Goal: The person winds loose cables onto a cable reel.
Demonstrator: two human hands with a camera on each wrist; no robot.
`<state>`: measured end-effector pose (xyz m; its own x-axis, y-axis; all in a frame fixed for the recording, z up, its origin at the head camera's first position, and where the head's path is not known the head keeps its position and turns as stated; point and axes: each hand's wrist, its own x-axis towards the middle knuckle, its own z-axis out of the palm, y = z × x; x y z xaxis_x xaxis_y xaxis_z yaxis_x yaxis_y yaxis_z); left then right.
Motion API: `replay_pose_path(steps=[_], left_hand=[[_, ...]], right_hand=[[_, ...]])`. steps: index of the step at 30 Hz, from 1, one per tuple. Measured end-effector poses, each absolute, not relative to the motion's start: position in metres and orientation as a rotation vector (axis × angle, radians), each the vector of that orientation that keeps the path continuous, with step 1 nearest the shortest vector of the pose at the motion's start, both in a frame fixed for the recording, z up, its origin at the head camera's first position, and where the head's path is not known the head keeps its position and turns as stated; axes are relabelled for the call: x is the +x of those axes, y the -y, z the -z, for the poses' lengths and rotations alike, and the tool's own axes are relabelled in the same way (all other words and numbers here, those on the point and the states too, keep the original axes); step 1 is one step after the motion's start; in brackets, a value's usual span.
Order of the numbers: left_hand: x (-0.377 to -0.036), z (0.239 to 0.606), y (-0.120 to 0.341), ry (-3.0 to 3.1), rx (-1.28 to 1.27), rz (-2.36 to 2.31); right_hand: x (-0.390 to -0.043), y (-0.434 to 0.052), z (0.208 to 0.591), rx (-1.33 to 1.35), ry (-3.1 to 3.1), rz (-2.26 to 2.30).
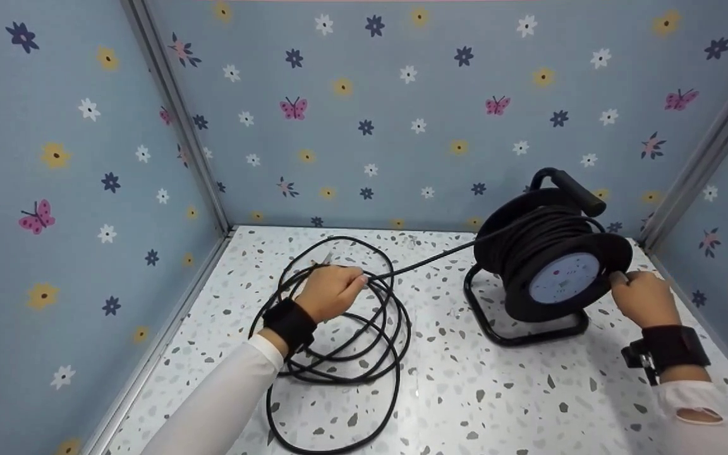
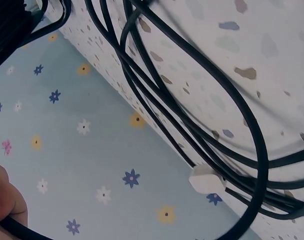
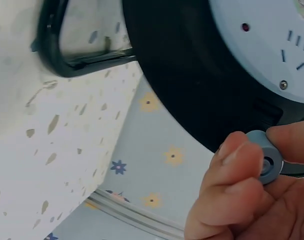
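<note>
A black cable reel (image 1: 522,265) stands at the right on its tubular frame, cable wound round its drum and a pale socket plate (image 1: 564,278) on its face. My right hand (image 1: 645,298) pinches the grey crank knob (image 3: 266,157) at the rim between thumb and fingers. From the drum a stretch of black cable (image 1: 433,258) runs left to my left hand (image 1: 332,292), whose fingers are curled round it. Loose loops of cable (image 1: 339,382) lie beneath and around that hand. In the left wrist view a white plug (image 2: 207,180) shows among the loops.
The speckled white tabletop (image 1: 440,392) is bounded by flowered panels at the back (image 1: 389,170), left (image 1: 86,253) and right. Metal strips (image 1: 177,114) run along the panel corners. The reel's carrying handle (image 1: 579,193) rises close to the back panel.
</note>
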<state>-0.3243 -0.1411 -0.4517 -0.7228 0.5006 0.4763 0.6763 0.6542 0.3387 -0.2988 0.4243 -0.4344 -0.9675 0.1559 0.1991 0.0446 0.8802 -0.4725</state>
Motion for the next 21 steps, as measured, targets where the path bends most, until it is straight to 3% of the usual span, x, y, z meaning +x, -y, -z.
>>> replay_pose_path(steps=[21], left_hand=[[-0.332, 0.44, 0.065, 2.609, -1.01, 0.645]], right_hand=[[-0.293, -0.394, 0.498, -0.13, 2.877, -0.671]])
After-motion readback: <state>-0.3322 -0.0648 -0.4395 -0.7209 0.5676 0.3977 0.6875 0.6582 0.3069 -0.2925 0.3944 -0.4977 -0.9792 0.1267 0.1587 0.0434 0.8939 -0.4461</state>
